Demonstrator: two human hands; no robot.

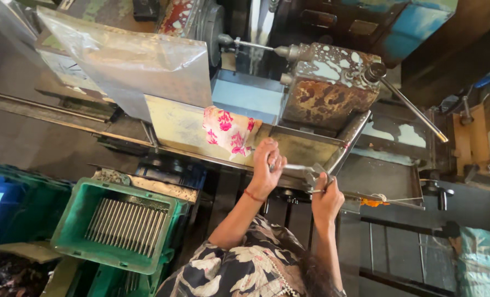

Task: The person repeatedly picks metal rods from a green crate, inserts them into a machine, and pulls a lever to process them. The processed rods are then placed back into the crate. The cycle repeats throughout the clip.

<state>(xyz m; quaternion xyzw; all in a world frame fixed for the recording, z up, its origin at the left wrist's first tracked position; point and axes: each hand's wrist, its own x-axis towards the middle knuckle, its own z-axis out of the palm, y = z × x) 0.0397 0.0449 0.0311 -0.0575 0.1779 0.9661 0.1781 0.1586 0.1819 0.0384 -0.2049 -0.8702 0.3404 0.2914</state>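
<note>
1. Step in hand, as I read it: loading or seating a metal rod (295, 166) at the lathe (327, 88), near edge of the machine's tray (305, 146).
2. Left hand (267, 165): fingers wrapped closed on the left end of the rod, which lies roughly level, pointing right.
3. Right hand (326, 198): closed on a grey metal handle (314, 179) just beside the rod's right end. The two hands are near each other, not touching.
4. Can't tell whether the rod tip is already inside the fixture; the handle hides the joint.
5. Next move, my judgement: needs the rod kept straight in line while the right hand works the handle. A skewed rod would likely bind.
6. Green crate (116, 225), near left, below the machine: holds a row of similar rods lying side by side. Blue crate (3, 203) further left.
7. Clear plastic sheet (129, 60) covers the far left part of the machine, roughly rectangular, creased.
8. Pink-and-white floral cloth (228, 132) hangs over the tray edge, just left of the left hand.
9. Teal sack (484, 258) at near right. No readable labels or signs worth noting.
</note>
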